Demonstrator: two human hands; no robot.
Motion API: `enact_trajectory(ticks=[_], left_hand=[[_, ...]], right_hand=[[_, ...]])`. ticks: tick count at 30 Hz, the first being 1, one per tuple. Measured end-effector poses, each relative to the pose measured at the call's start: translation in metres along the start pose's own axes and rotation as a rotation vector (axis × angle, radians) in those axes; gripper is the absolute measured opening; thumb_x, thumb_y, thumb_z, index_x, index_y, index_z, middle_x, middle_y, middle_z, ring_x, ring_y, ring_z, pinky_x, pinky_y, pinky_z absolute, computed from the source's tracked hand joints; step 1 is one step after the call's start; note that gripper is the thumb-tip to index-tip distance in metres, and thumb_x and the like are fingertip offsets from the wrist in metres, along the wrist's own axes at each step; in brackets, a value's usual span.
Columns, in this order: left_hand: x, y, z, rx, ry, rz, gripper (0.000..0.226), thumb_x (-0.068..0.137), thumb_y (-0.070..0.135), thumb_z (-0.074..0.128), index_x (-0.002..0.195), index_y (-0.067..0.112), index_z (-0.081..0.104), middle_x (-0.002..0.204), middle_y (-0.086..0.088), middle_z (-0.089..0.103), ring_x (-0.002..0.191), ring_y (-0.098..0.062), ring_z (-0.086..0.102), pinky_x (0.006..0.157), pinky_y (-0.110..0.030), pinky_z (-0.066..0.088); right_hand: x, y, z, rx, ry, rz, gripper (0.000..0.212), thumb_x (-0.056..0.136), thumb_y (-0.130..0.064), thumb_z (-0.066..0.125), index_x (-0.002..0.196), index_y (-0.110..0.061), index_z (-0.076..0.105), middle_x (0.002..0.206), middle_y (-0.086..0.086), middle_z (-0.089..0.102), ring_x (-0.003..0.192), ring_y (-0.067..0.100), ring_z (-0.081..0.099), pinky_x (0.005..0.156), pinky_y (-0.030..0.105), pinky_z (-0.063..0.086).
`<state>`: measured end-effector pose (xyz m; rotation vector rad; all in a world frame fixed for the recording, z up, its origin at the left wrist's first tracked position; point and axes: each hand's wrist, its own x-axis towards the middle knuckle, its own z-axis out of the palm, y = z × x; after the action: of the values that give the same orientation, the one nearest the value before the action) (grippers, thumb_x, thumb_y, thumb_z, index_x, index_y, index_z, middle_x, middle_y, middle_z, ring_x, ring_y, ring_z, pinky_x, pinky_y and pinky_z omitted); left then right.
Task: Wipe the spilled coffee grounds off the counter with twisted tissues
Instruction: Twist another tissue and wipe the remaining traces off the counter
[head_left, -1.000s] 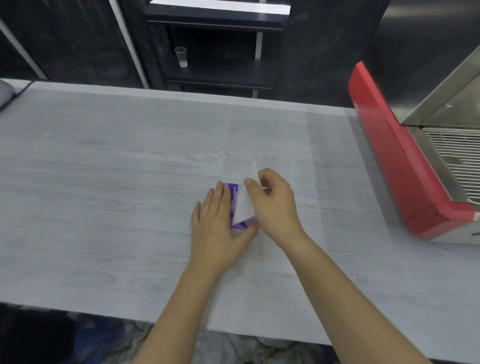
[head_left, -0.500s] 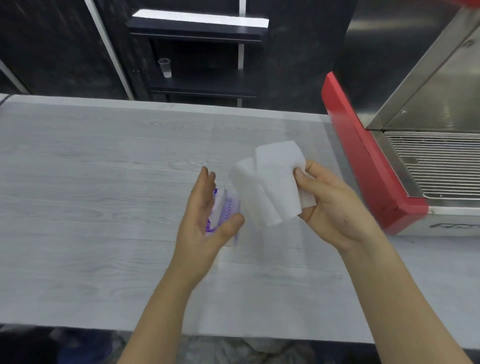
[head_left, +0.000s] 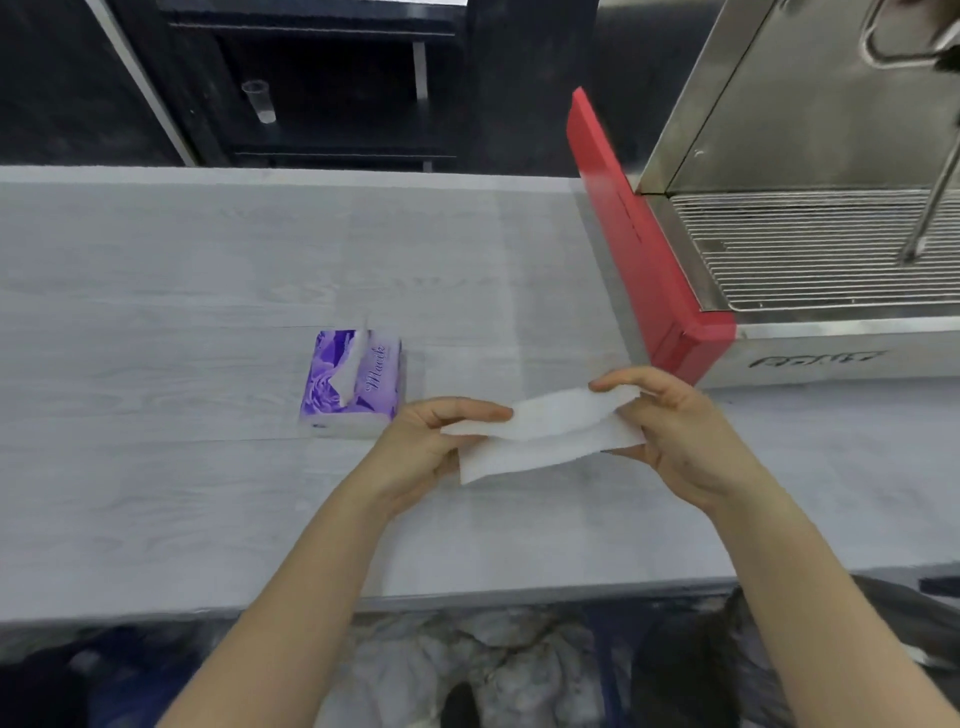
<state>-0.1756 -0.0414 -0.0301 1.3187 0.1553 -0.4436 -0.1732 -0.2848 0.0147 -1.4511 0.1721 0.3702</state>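
Here both hands (head_left: 550, 441) pinch a white tissue (head_left: 545, 434) taut

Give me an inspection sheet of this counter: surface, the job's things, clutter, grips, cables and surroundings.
Surface: pale wood-grain counter; no coffee grounds can be made out on it.
Job's things: white tissue stretched flat between both hands, not yet twisted; purple tissue pack lying on the counter, a sheet poking from its slot.
Clutter: nothing seen.
Grips: left hand pinches the tissue's left end; right hand pinches its right end.
Cables: nothing seen.
Surroundings: red and steel coffee machine with drip grate at right; clear cup on a dark shelf behind.
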Motion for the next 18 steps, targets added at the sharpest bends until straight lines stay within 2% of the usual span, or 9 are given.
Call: enact_trajectory(ticks=[2,4,6,8,10,12,14,16,18], left_hand=[[0.000,-0.002,-0.002,0.041,-0.043,-0.027,0.034,0.089,-0.010,0.056,0.091,0.013,0.080,0.111,-0.006,0.075,0.104,-0.022,0.070,0.086,-0.028,0.059],[0.000,0.002,-0.005,-0.012,-0.129,-0.058,0.029,0.092,-0.003,0.050,0.101,0.005,0.077,0.117,-0.013,0.072,0.103,-0.026,0.069,0.081,-0.033,0.060],[-0.001,0.009,-0.009,-0.118,-0.235,-0.120,0.035,0.093,0.016,0.048,0.109,-0.003,0.072,0.125,-0.019,0.067,0.106,-0.033,0.067,0.074,-0.039,0.060],[-0.001,0.015,-0.010,-0.145,-0.269,-0.177,0.053,0.094,0.038,0.045,0.111,-0.005,0.071,0.127,-0.019,0.066,0.112,-0.036,0.065,0.078,-0.040,0.061],[0.000,0.015,-0.006,0.040,-0.234,-0.115,0.042,0.092,0.038,0.056,0.109,0.003,0.074,0.123,-0.009,0.070,0.113,-0.029,0.066,0.084,-0.033,0.059],[0.006,0.015,0.001,0.301,-0.191,0.017,0.025,0.085,0.017,0.074,0.109,0.014,0.076,0.118,0.004,0.072,0.110,-0.016,0.067,0.085,-0.023,0.055],[0.019,0.010,0.004,0.439,-0.190,0.093,0.035,0.079,0.007,0.079,0.111,0.017,0.074,0.115,0.009,0.072,0.102,-0.008,0.068,0.082,-0.016,0.053],[0.035,0.003,0.008,0.593,-0.177,0.157,0.032,0.079,0.010,0.080,0.108,0.020,0.076,0.099,0.011,0.072,0.081,-0.003,0.064,0.073,-0.013,0.049],[0.052,-0.008,0.010,0.821,-0.119,0.271,0.026,0.078,0.016,0.081,0.103,0.022,0.078,0.082,0.013,0.060,0.065,0.000,0.050,0.066,-0.009,0.039]], right_hand=[[-0.004,0.006,-0.007,0.006,-0.004,0.044,0.032,0.097,0.006,0.042,0.093,-0.009,0.070,0.103,0.002,0.070,0.092,0.018,0.067,0.070,0.027,0.058],[-0.006,0.011,-0.014,0.070,-0.029,0.104,0.028,0.096,0.001,0.042,0.098,-0.002,0.070,0.112,0.009,0.070,0.100,0.024,0.067,0.072,0.030,0.059],[-0.007,0.014,-0.021,0.198,-0.061,0.167,0.031,0.091,-0.017,0.048,0.103,0.003,0.069,0.112,0.016,0.071,0.100,0.029,0.068,0.076,0.038,0.059],[-0.010,0.013,-0.024,0.190,-0.064,0.183,0.040,0.085,-0.034,0.057,0.099,0.001,0.072,0.107,0.017,0.072,0.094,0.028,0.069,0.080,0.039,0.056],[-0.011,0.014,-0.021,-0.042,-0.017,0.086,0.026,0.077,-0.030,0.074,0.092,-0.008,0.076,0.099,0.008,0.075,0.091,0.023,0.069,0.076,0.030,0.054],[-0.007,0.020,-0.018,-0.283,0.072,-0.044,0.019,0.071,-0.013,0.083,0.088,-0.012,0.076,0.091,0.001,0.075,0.084,0.017,0.071,0.070,0.020,0.053],[0.000,0.030,-0.021,-0.479,0.185,-0.146,0.017,0.073,-0.008,0.083,0.085,-0.017,0.075,0.080,0.001,0.073,0.070,0.016,0.068,0.062,0.021,0.053],[0.009,0.044,-0.028,-0.658,0.280,-0.240,0.016,0.076,-0.009,0.080,0.083,-0.022,0.076,0.063,-0.001,0.060,0.053,0.010,0.053,0.055,0.017,0.045],[0.015,0.060,-0.034,-0.838,0.323,-0.361,0.015,0.078,-0.005,0.077,0.089,-0.016,0.077,0.064,-0.007,0.052,0.055,0.005,0.048,0.060,0.010,0.041]])
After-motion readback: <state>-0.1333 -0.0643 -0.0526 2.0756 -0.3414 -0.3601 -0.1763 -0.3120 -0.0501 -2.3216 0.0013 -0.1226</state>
